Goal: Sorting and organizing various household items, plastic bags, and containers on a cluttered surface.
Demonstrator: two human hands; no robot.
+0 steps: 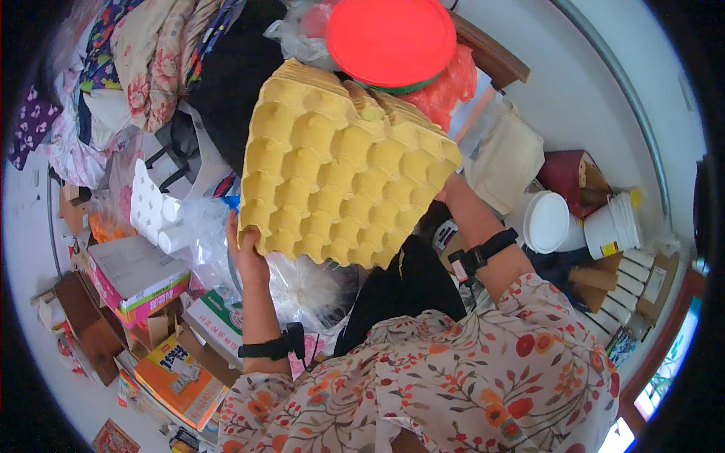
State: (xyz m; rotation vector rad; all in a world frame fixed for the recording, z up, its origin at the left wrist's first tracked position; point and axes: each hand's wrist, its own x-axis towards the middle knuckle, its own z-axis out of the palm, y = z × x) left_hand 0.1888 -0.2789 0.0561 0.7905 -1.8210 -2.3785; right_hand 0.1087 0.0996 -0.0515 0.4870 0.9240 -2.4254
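Between my two hands is a stack of yellow egg trays, tilted so that the bumpy face of the nearest one shows. My left hand grips the stack at its lower left corner, with the thumb on the near face. At the right edge my right hand holds it too; most of those fingers are hidden behind the trays. Just beyond the stack's top edge lies a round red lid, with red plastic bags beside it.
White foam trays and clear plastic bags lie to the left. Several cartons, among them an orange box and a pink-edged box, crowd the lower left. White buckets stand at right. Fabrics are piled at upper left.
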